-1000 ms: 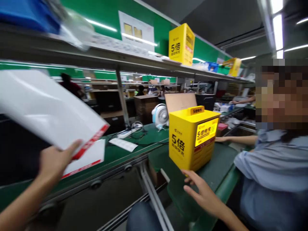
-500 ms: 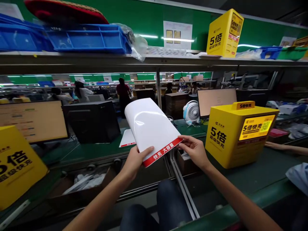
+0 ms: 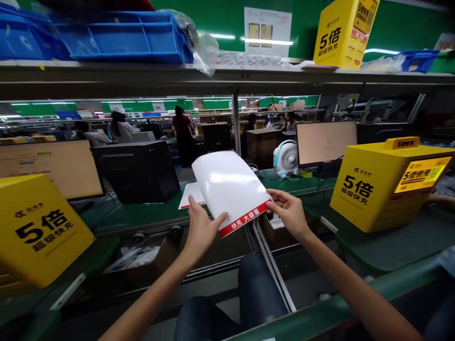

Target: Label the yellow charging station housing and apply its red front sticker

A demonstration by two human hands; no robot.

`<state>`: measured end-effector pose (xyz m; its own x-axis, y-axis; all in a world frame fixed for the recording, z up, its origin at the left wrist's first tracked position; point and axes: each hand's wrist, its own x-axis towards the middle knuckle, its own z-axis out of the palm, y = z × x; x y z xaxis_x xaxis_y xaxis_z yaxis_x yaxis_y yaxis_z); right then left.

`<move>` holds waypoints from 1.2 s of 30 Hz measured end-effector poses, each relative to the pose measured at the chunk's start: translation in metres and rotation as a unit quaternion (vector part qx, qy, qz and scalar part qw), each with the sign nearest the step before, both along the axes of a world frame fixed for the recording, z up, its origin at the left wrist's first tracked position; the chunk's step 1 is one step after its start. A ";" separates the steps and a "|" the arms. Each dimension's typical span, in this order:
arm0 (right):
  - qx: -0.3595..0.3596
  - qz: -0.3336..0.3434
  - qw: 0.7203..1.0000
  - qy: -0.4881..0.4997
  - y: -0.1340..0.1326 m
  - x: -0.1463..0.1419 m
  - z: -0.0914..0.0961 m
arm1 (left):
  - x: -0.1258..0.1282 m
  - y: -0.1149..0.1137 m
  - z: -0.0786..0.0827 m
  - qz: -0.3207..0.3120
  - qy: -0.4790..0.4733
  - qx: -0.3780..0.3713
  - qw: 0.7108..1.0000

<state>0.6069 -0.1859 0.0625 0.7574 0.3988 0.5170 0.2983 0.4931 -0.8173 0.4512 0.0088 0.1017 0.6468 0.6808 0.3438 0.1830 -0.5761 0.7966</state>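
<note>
A glossy white sheet [image 3: 232, 182] with a red printed band along its near edge is held up before me, bowed along its length. My right hand [image 3: 289, 213] pinches its right corner between thumb and fingers. At the lower left corner my left hand [image 3: 203, 229] lays its thumb on the front face; a finger stands apart beyond the sheet's left edge. Whatever other left fingers lie beneath the sheet are hidden. Behind it, a second white sheet with a red band [image 3: 188, 193] rests on the green bench.
Yellow printed boxes stand at the left [image 3: 46, 227] and right [image 3: 373, 184]. A monitor [image 3: 327, 142], a small fan [image 3: 286, 158] and a black computer case [image 3: 137, 175] line the bench. Below sits a cardboard box [image 3: 161, 260] of white pieces. Blue bins [image 3: 131, 38] fill the shelf.
My view has turned slightly and dropped. A left finger has lifted out beside the sheet's edge. The right-hand box now appears farther right, and the co-worker's hand beside it is less visible.
</note>
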 end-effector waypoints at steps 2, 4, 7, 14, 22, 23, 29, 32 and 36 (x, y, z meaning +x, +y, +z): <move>0.002 -0.005 1.000 -0.003 0.002 -0.007 -0.001 | 0.007 -0.008 -0.005 -0.017 -0.046 0.196 0.979; 0.000 -0.005 1.000 -0.018 0.003 -0.014 0.000 | 0.016 -0.021 -0.009 -0.160 -0.038 0.269 0.949; -0.008 -0.015 0.998 -0.062 0.001 -0.023 0.004 | 0.028 -0.041 -0.011 -0.343 -0.012 0.186 0.921; -0.157 -0.101 0.940 -0.285 -0.016 -0.026 0.018 | 0.023 -0.059 -0.014 -0.347 -0.033 0.054 0.936; -0.162 -0.100 0.882 -0.431 -0.025 -0.025 0.019 | 0.011 -0.062 -0.016 -0.369 -0.021 -0.002 0.929; -0.157 -0.097 0.874 -0.450 -0.027 -0.025 0.018 | 0.009 -0.062 -0.016 -0.373 -0.019 0.000 0.928; -0.149 -0.102 0.856 -0.485 -0.031 -0.027 0.017 | 0.003 -0.064 -0.010 -0.393 -0.001 -0.029 0.919; -0.133 -0.107 0.863 -0.475 -0.032 -0.029 0.017 | 0.003 -0.063 -0.010 -0.410 0.010 -0.064 0.910; -0.166 -0.146 0.822 -0.525 -0.036 -0.035 0.014 | 0.001 -0.065 -0.013 -0.423 0.036 -0.156 0.892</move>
<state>0.5717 -0.2222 0.0760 0.0515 0.5301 0.8464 0.9911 0.0770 -0.1085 0.4525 -0.0566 0.0891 0.9871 -0.0049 0.1601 -0.1549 -0.2842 0.9462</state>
